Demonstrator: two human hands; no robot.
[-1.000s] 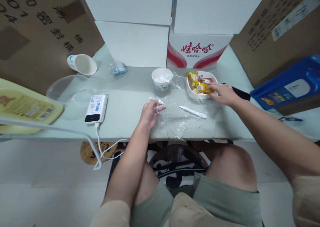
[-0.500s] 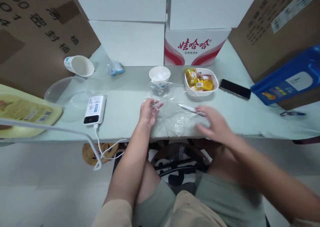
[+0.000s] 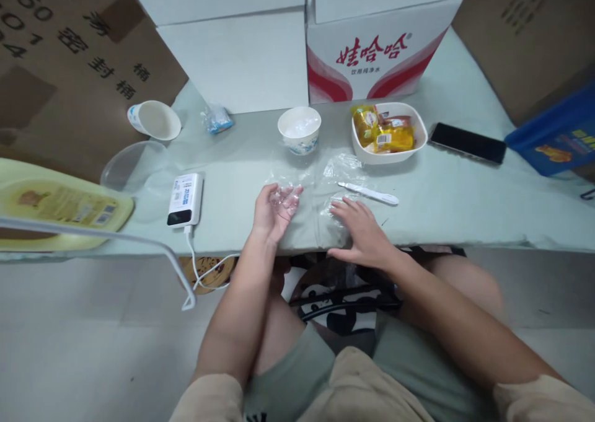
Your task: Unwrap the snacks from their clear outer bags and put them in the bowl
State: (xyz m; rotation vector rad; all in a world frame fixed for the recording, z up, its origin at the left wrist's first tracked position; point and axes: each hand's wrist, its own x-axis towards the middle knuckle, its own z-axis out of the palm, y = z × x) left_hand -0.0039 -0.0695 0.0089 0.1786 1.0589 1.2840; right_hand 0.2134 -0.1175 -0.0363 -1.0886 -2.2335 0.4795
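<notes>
My left hand (image 3: 272,214) rests palm up near the table's front edge, its fingers loosely curled round crinkled clear plastic film (image 3: 284,197). To its right, my right hand (image 3: 361,231) is open, fingers spread over a clear plastic sheet (image 3: 332,214) lying on the cloth. Whether those fingertips press on the sheet is hard to tell. Just beyond them lies a scalpel-like knife (image 3: 379,194) with a white handle, blade pointing left, untouched. Behind my left hand stands a paper cup (image 3: 300,140) with clear plastic in it.
A white bowl (image 3: 389,155) holds yellow packaged snacks; a black phone (image 3: 467,143) lies right of it. Left are a cabled power bank (image 3: 185,199), a clear lid (image 3: 134,168), a tipped paper cup (image 3: 155,119) and a yellow bottle (image 3: 60,205). Boxes (image 3: 372,56) line the back.
My right hand has left the knife and moved left over the plastic sheet. The knife now lies alone on the table. My left hand stays near the same spot with the film.
</notes>
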